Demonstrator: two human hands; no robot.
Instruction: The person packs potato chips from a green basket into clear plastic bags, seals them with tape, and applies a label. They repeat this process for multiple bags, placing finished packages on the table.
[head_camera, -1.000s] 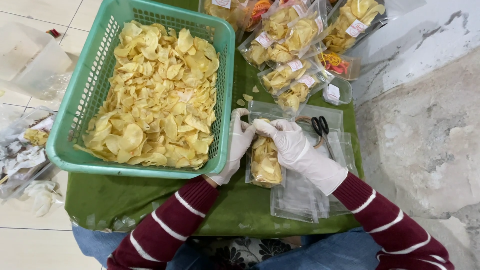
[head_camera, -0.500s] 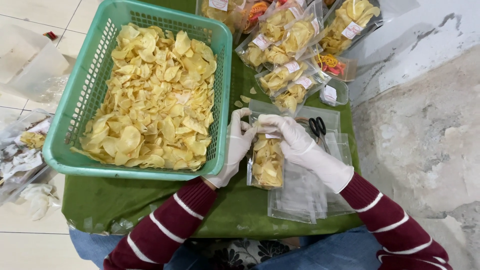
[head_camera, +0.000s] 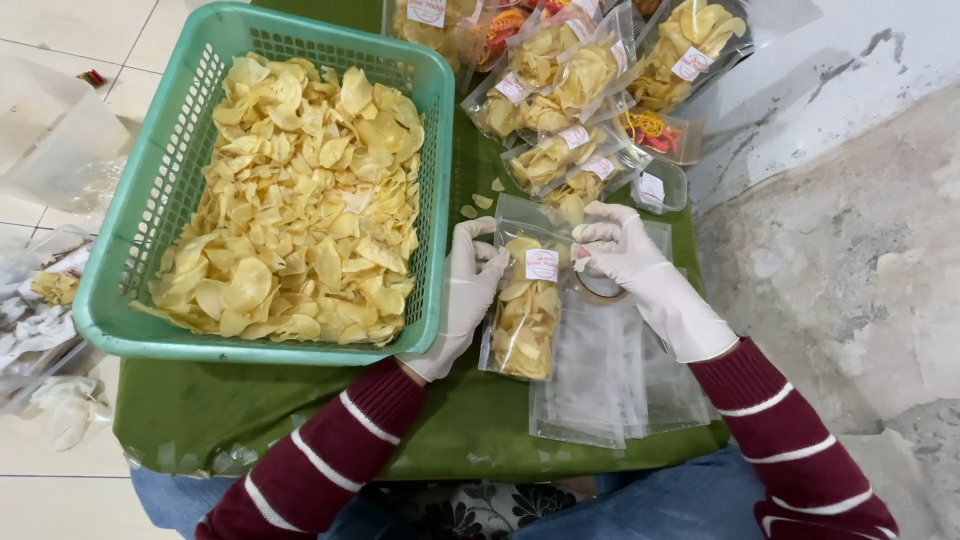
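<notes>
Chip bag (head_camera: 525, 315), a clear pouch filled with yellow chips, lies on the green tabletop (head_camera: 250, 410) just right of the green basket (head_camera: 150, 340), its top end pinched between both gloved hands: the left hand (head_camera: 470, 290) grips the left corner, the right hand (head_camera: 625, 250) the right. A white oval label with red print sits near its top. If the mouth is not closed, tilting it could spill chips onto the cloth, and a hard squeeze would likely crack them. Empty clear pouches (head_camera: 610, 385) lie stacked beside it; filled bags (head_camera: 560, 90) with similar white labels are piled beyond.
</notes>
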